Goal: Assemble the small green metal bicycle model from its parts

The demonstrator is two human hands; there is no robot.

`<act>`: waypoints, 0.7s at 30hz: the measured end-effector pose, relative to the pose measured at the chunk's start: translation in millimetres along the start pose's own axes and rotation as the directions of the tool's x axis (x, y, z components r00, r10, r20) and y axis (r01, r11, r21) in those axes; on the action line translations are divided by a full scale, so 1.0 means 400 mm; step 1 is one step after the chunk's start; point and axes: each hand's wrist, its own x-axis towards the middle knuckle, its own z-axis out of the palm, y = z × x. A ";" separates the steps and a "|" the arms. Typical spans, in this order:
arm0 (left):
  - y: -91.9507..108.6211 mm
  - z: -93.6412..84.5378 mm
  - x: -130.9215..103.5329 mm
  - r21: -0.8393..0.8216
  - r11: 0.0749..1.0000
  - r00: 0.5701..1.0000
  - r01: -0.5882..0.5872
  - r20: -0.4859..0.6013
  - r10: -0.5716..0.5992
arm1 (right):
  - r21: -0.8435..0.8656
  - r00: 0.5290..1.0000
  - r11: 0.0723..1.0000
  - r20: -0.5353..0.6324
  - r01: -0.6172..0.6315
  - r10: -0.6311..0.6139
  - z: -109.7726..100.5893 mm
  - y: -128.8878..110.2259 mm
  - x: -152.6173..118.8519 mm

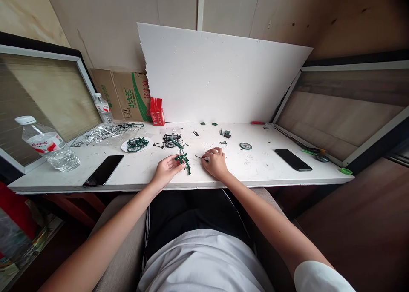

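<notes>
My left hand (166,168) is closed on a green plastic model bicycle frame (182,158), which it holds tilted just above the table's front part. To its right, my right hand (215,162) rests low over the table with curled fingers. A thin dark rod (198,156) sticks out to the left of these fingers; the rest of it is hidden by the hand. Behind the left hand lies a black model bicycle part with a wheel (171,141). A loose spoked wheel (246,146) lies right of my right hand, and small green pieces (226,134) are scattered behind it.
A white plate (148,144) with green parts lies at left, near plastic bags and sprues (105,132). Phones lie left (103,170) and right (293,159). Two water bottles (51,145), a red box (157,112), scissors (321,157) and a white board (220,75) surround the work.
</notes>
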 end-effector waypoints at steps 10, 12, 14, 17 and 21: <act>0.006 0.001 -0.003 0.018 1.000 0.999 -0.007 0.033 0.006 | 0.005 0.999 1.000 0.040 -0.011 0.011 -0.010 -0.012 -0.003; 0.006 0.001 -0.003 0.015 1.000 0.999 -0.001 0.045 0.001 | 0.002 0.999 1.000 0.040 -0.009 0.009 -0.010 -0.013 -0.003; 0.006 0.000 -0.003 0.007 1.000 0.998 0.000 0.060 0.000 | 0.001 0.999 1.000 0.042 -0.007 0.007 -0.010 -0.013 -0.003; 0.008 0.000 -0.005 -0.006 1.000 0.997 0.001 0.076 -0.001 | -0.001 0.999 1.000 0.041 -0.004 0.004 -0.008 -0.012 -0.003; 0.017 0.002 -0.009 -0.015 1.000 0.996 -0.007 0.086 0.009 | -0.007 0.999 1.000 0.042 0.003 -0.003 -0.006 -0.011 -0.002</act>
